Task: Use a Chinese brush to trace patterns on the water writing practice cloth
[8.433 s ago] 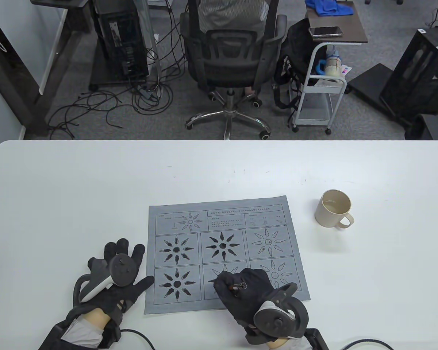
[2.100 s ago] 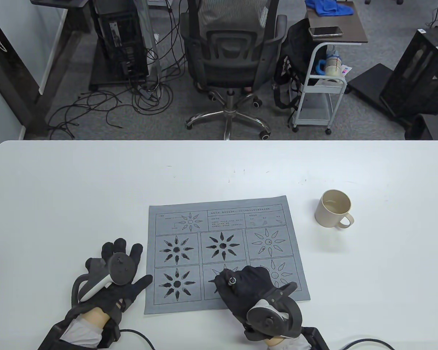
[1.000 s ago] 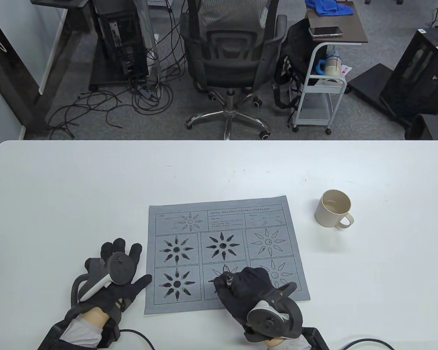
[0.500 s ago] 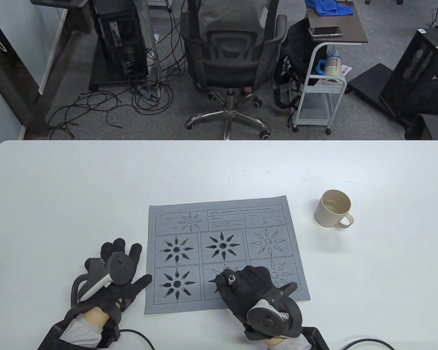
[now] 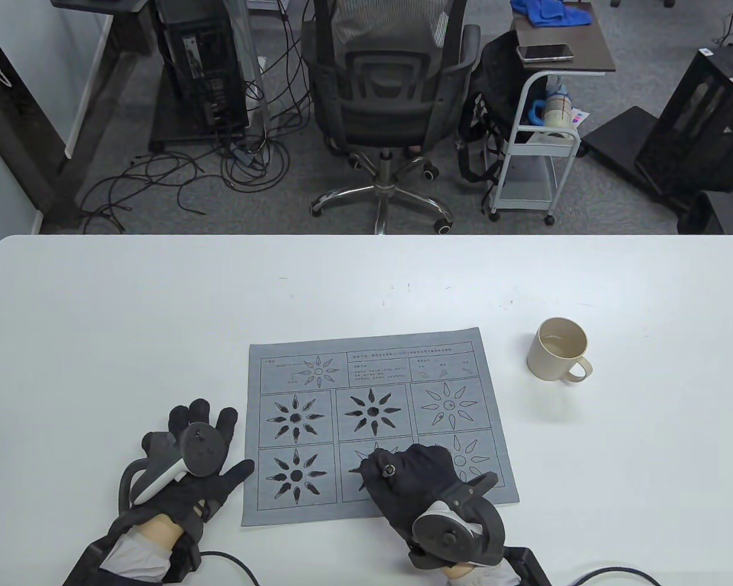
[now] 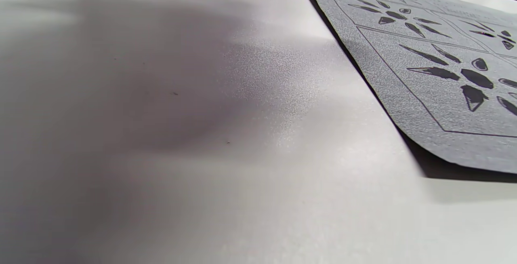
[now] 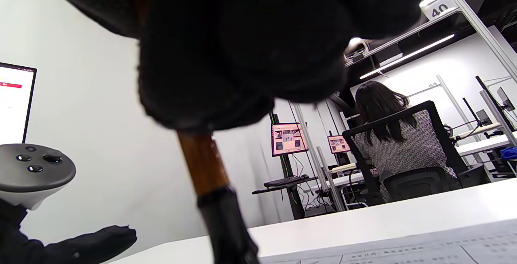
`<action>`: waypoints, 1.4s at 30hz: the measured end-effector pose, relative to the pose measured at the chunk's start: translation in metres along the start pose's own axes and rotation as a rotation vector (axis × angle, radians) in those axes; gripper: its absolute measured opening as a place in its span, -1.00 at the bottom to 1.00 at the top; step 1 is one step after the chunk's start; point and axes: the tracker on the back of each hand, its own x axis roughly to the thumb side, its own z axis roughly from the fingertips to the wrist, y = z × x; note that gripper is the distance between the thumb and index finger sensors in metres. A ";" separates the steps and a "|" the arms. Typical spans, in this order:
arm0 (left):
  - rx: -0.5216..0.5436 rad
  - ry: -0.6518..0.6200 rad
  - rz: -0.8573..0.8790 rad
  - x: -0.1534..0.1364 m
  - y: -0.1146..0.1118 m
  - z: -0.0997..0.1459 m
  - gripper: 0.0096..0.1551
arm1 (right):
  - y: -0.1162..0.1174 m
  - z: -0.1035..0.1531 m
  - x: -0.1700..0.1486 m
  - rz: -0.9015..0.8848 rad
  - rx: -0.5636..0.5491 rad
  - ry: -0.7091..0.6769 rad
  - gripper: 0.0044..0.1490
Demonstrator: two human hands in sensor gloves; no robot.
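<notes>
A grey water writing cloth point(image 5: 375, 421) with sunburst patterns lies near the table's front; it also shows in the left wrist view point(image 6: 424, 66). Three patterns are filled black, and the lower middle one is partly hidden under my right hand. My right hand point(image 5: 403, 479) grips the Chinese brush point(image 5: 389, 470) upright over the lower middle pattern; its brown shaft shows in the right wrist view point(image 7: 204, 167). The brush tip is hidden. My left hand point(image 5: 192, 467) rests flat on the table just left of the cloth, fingers spread.
A beige mug point(image 5: 559, 351) stands on the white table point(image 5: 159, 305) to the right of the cloth. An office chair point(image 5: 382, 91) with a seated person and a small cart point(image 5: 540, 134) stand beyond the table's far edge.
The top of the brush has shifted slightly within my right hand's grip over the lower middle pattern. My left hand has stayed in place.
</notes>
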 end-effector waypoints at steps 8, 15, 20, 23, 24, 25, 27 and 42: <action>0.000 0.000 0.001 0.000 0.000 0.000 0.00 | 0.000 0.000 0.000 0.000 0.001 -0.002 -0.58; 0.000 0.000 0.001 0.000 0.000 0.000 0.00 | -0.001 0.000 0.002 -0.005 -0.002 -0.014 -0.58; 0.001 0.003 0.004 0.000 0.000 0.000 0.00 | -0.005 0.001 0.003 -0.003 -0.023 -0.020 -0.58; 0.001 0.002 0.003 0.000 0.000 0.000 0.00 | -0.007 0.001 0.002 0.007 -0.031 -0.015 -0.58; 0.001 0.002 0.003 0.000 0.000 0.000 0.00 | -0.008 0.001 0.002 0.011 -0.034 -0.013 -0.58; 0.001 0.002 0.003 0.000 0.000 0.000 0.00 | -0.008 0.001 0.001 0.015 -0.037 -0.010 -0.58; 0.001 0.002 0.003 0.000 0.000 0.000 0.00 | -0.010 0.001 0.000 0.021 -0.042 -0.003 -0.58; 0.002 -0.001 0.001 0.000 0.000 0.000 0.00 | -0.006 0.002 -0.005 0.032 -0.016 0.026 -0.57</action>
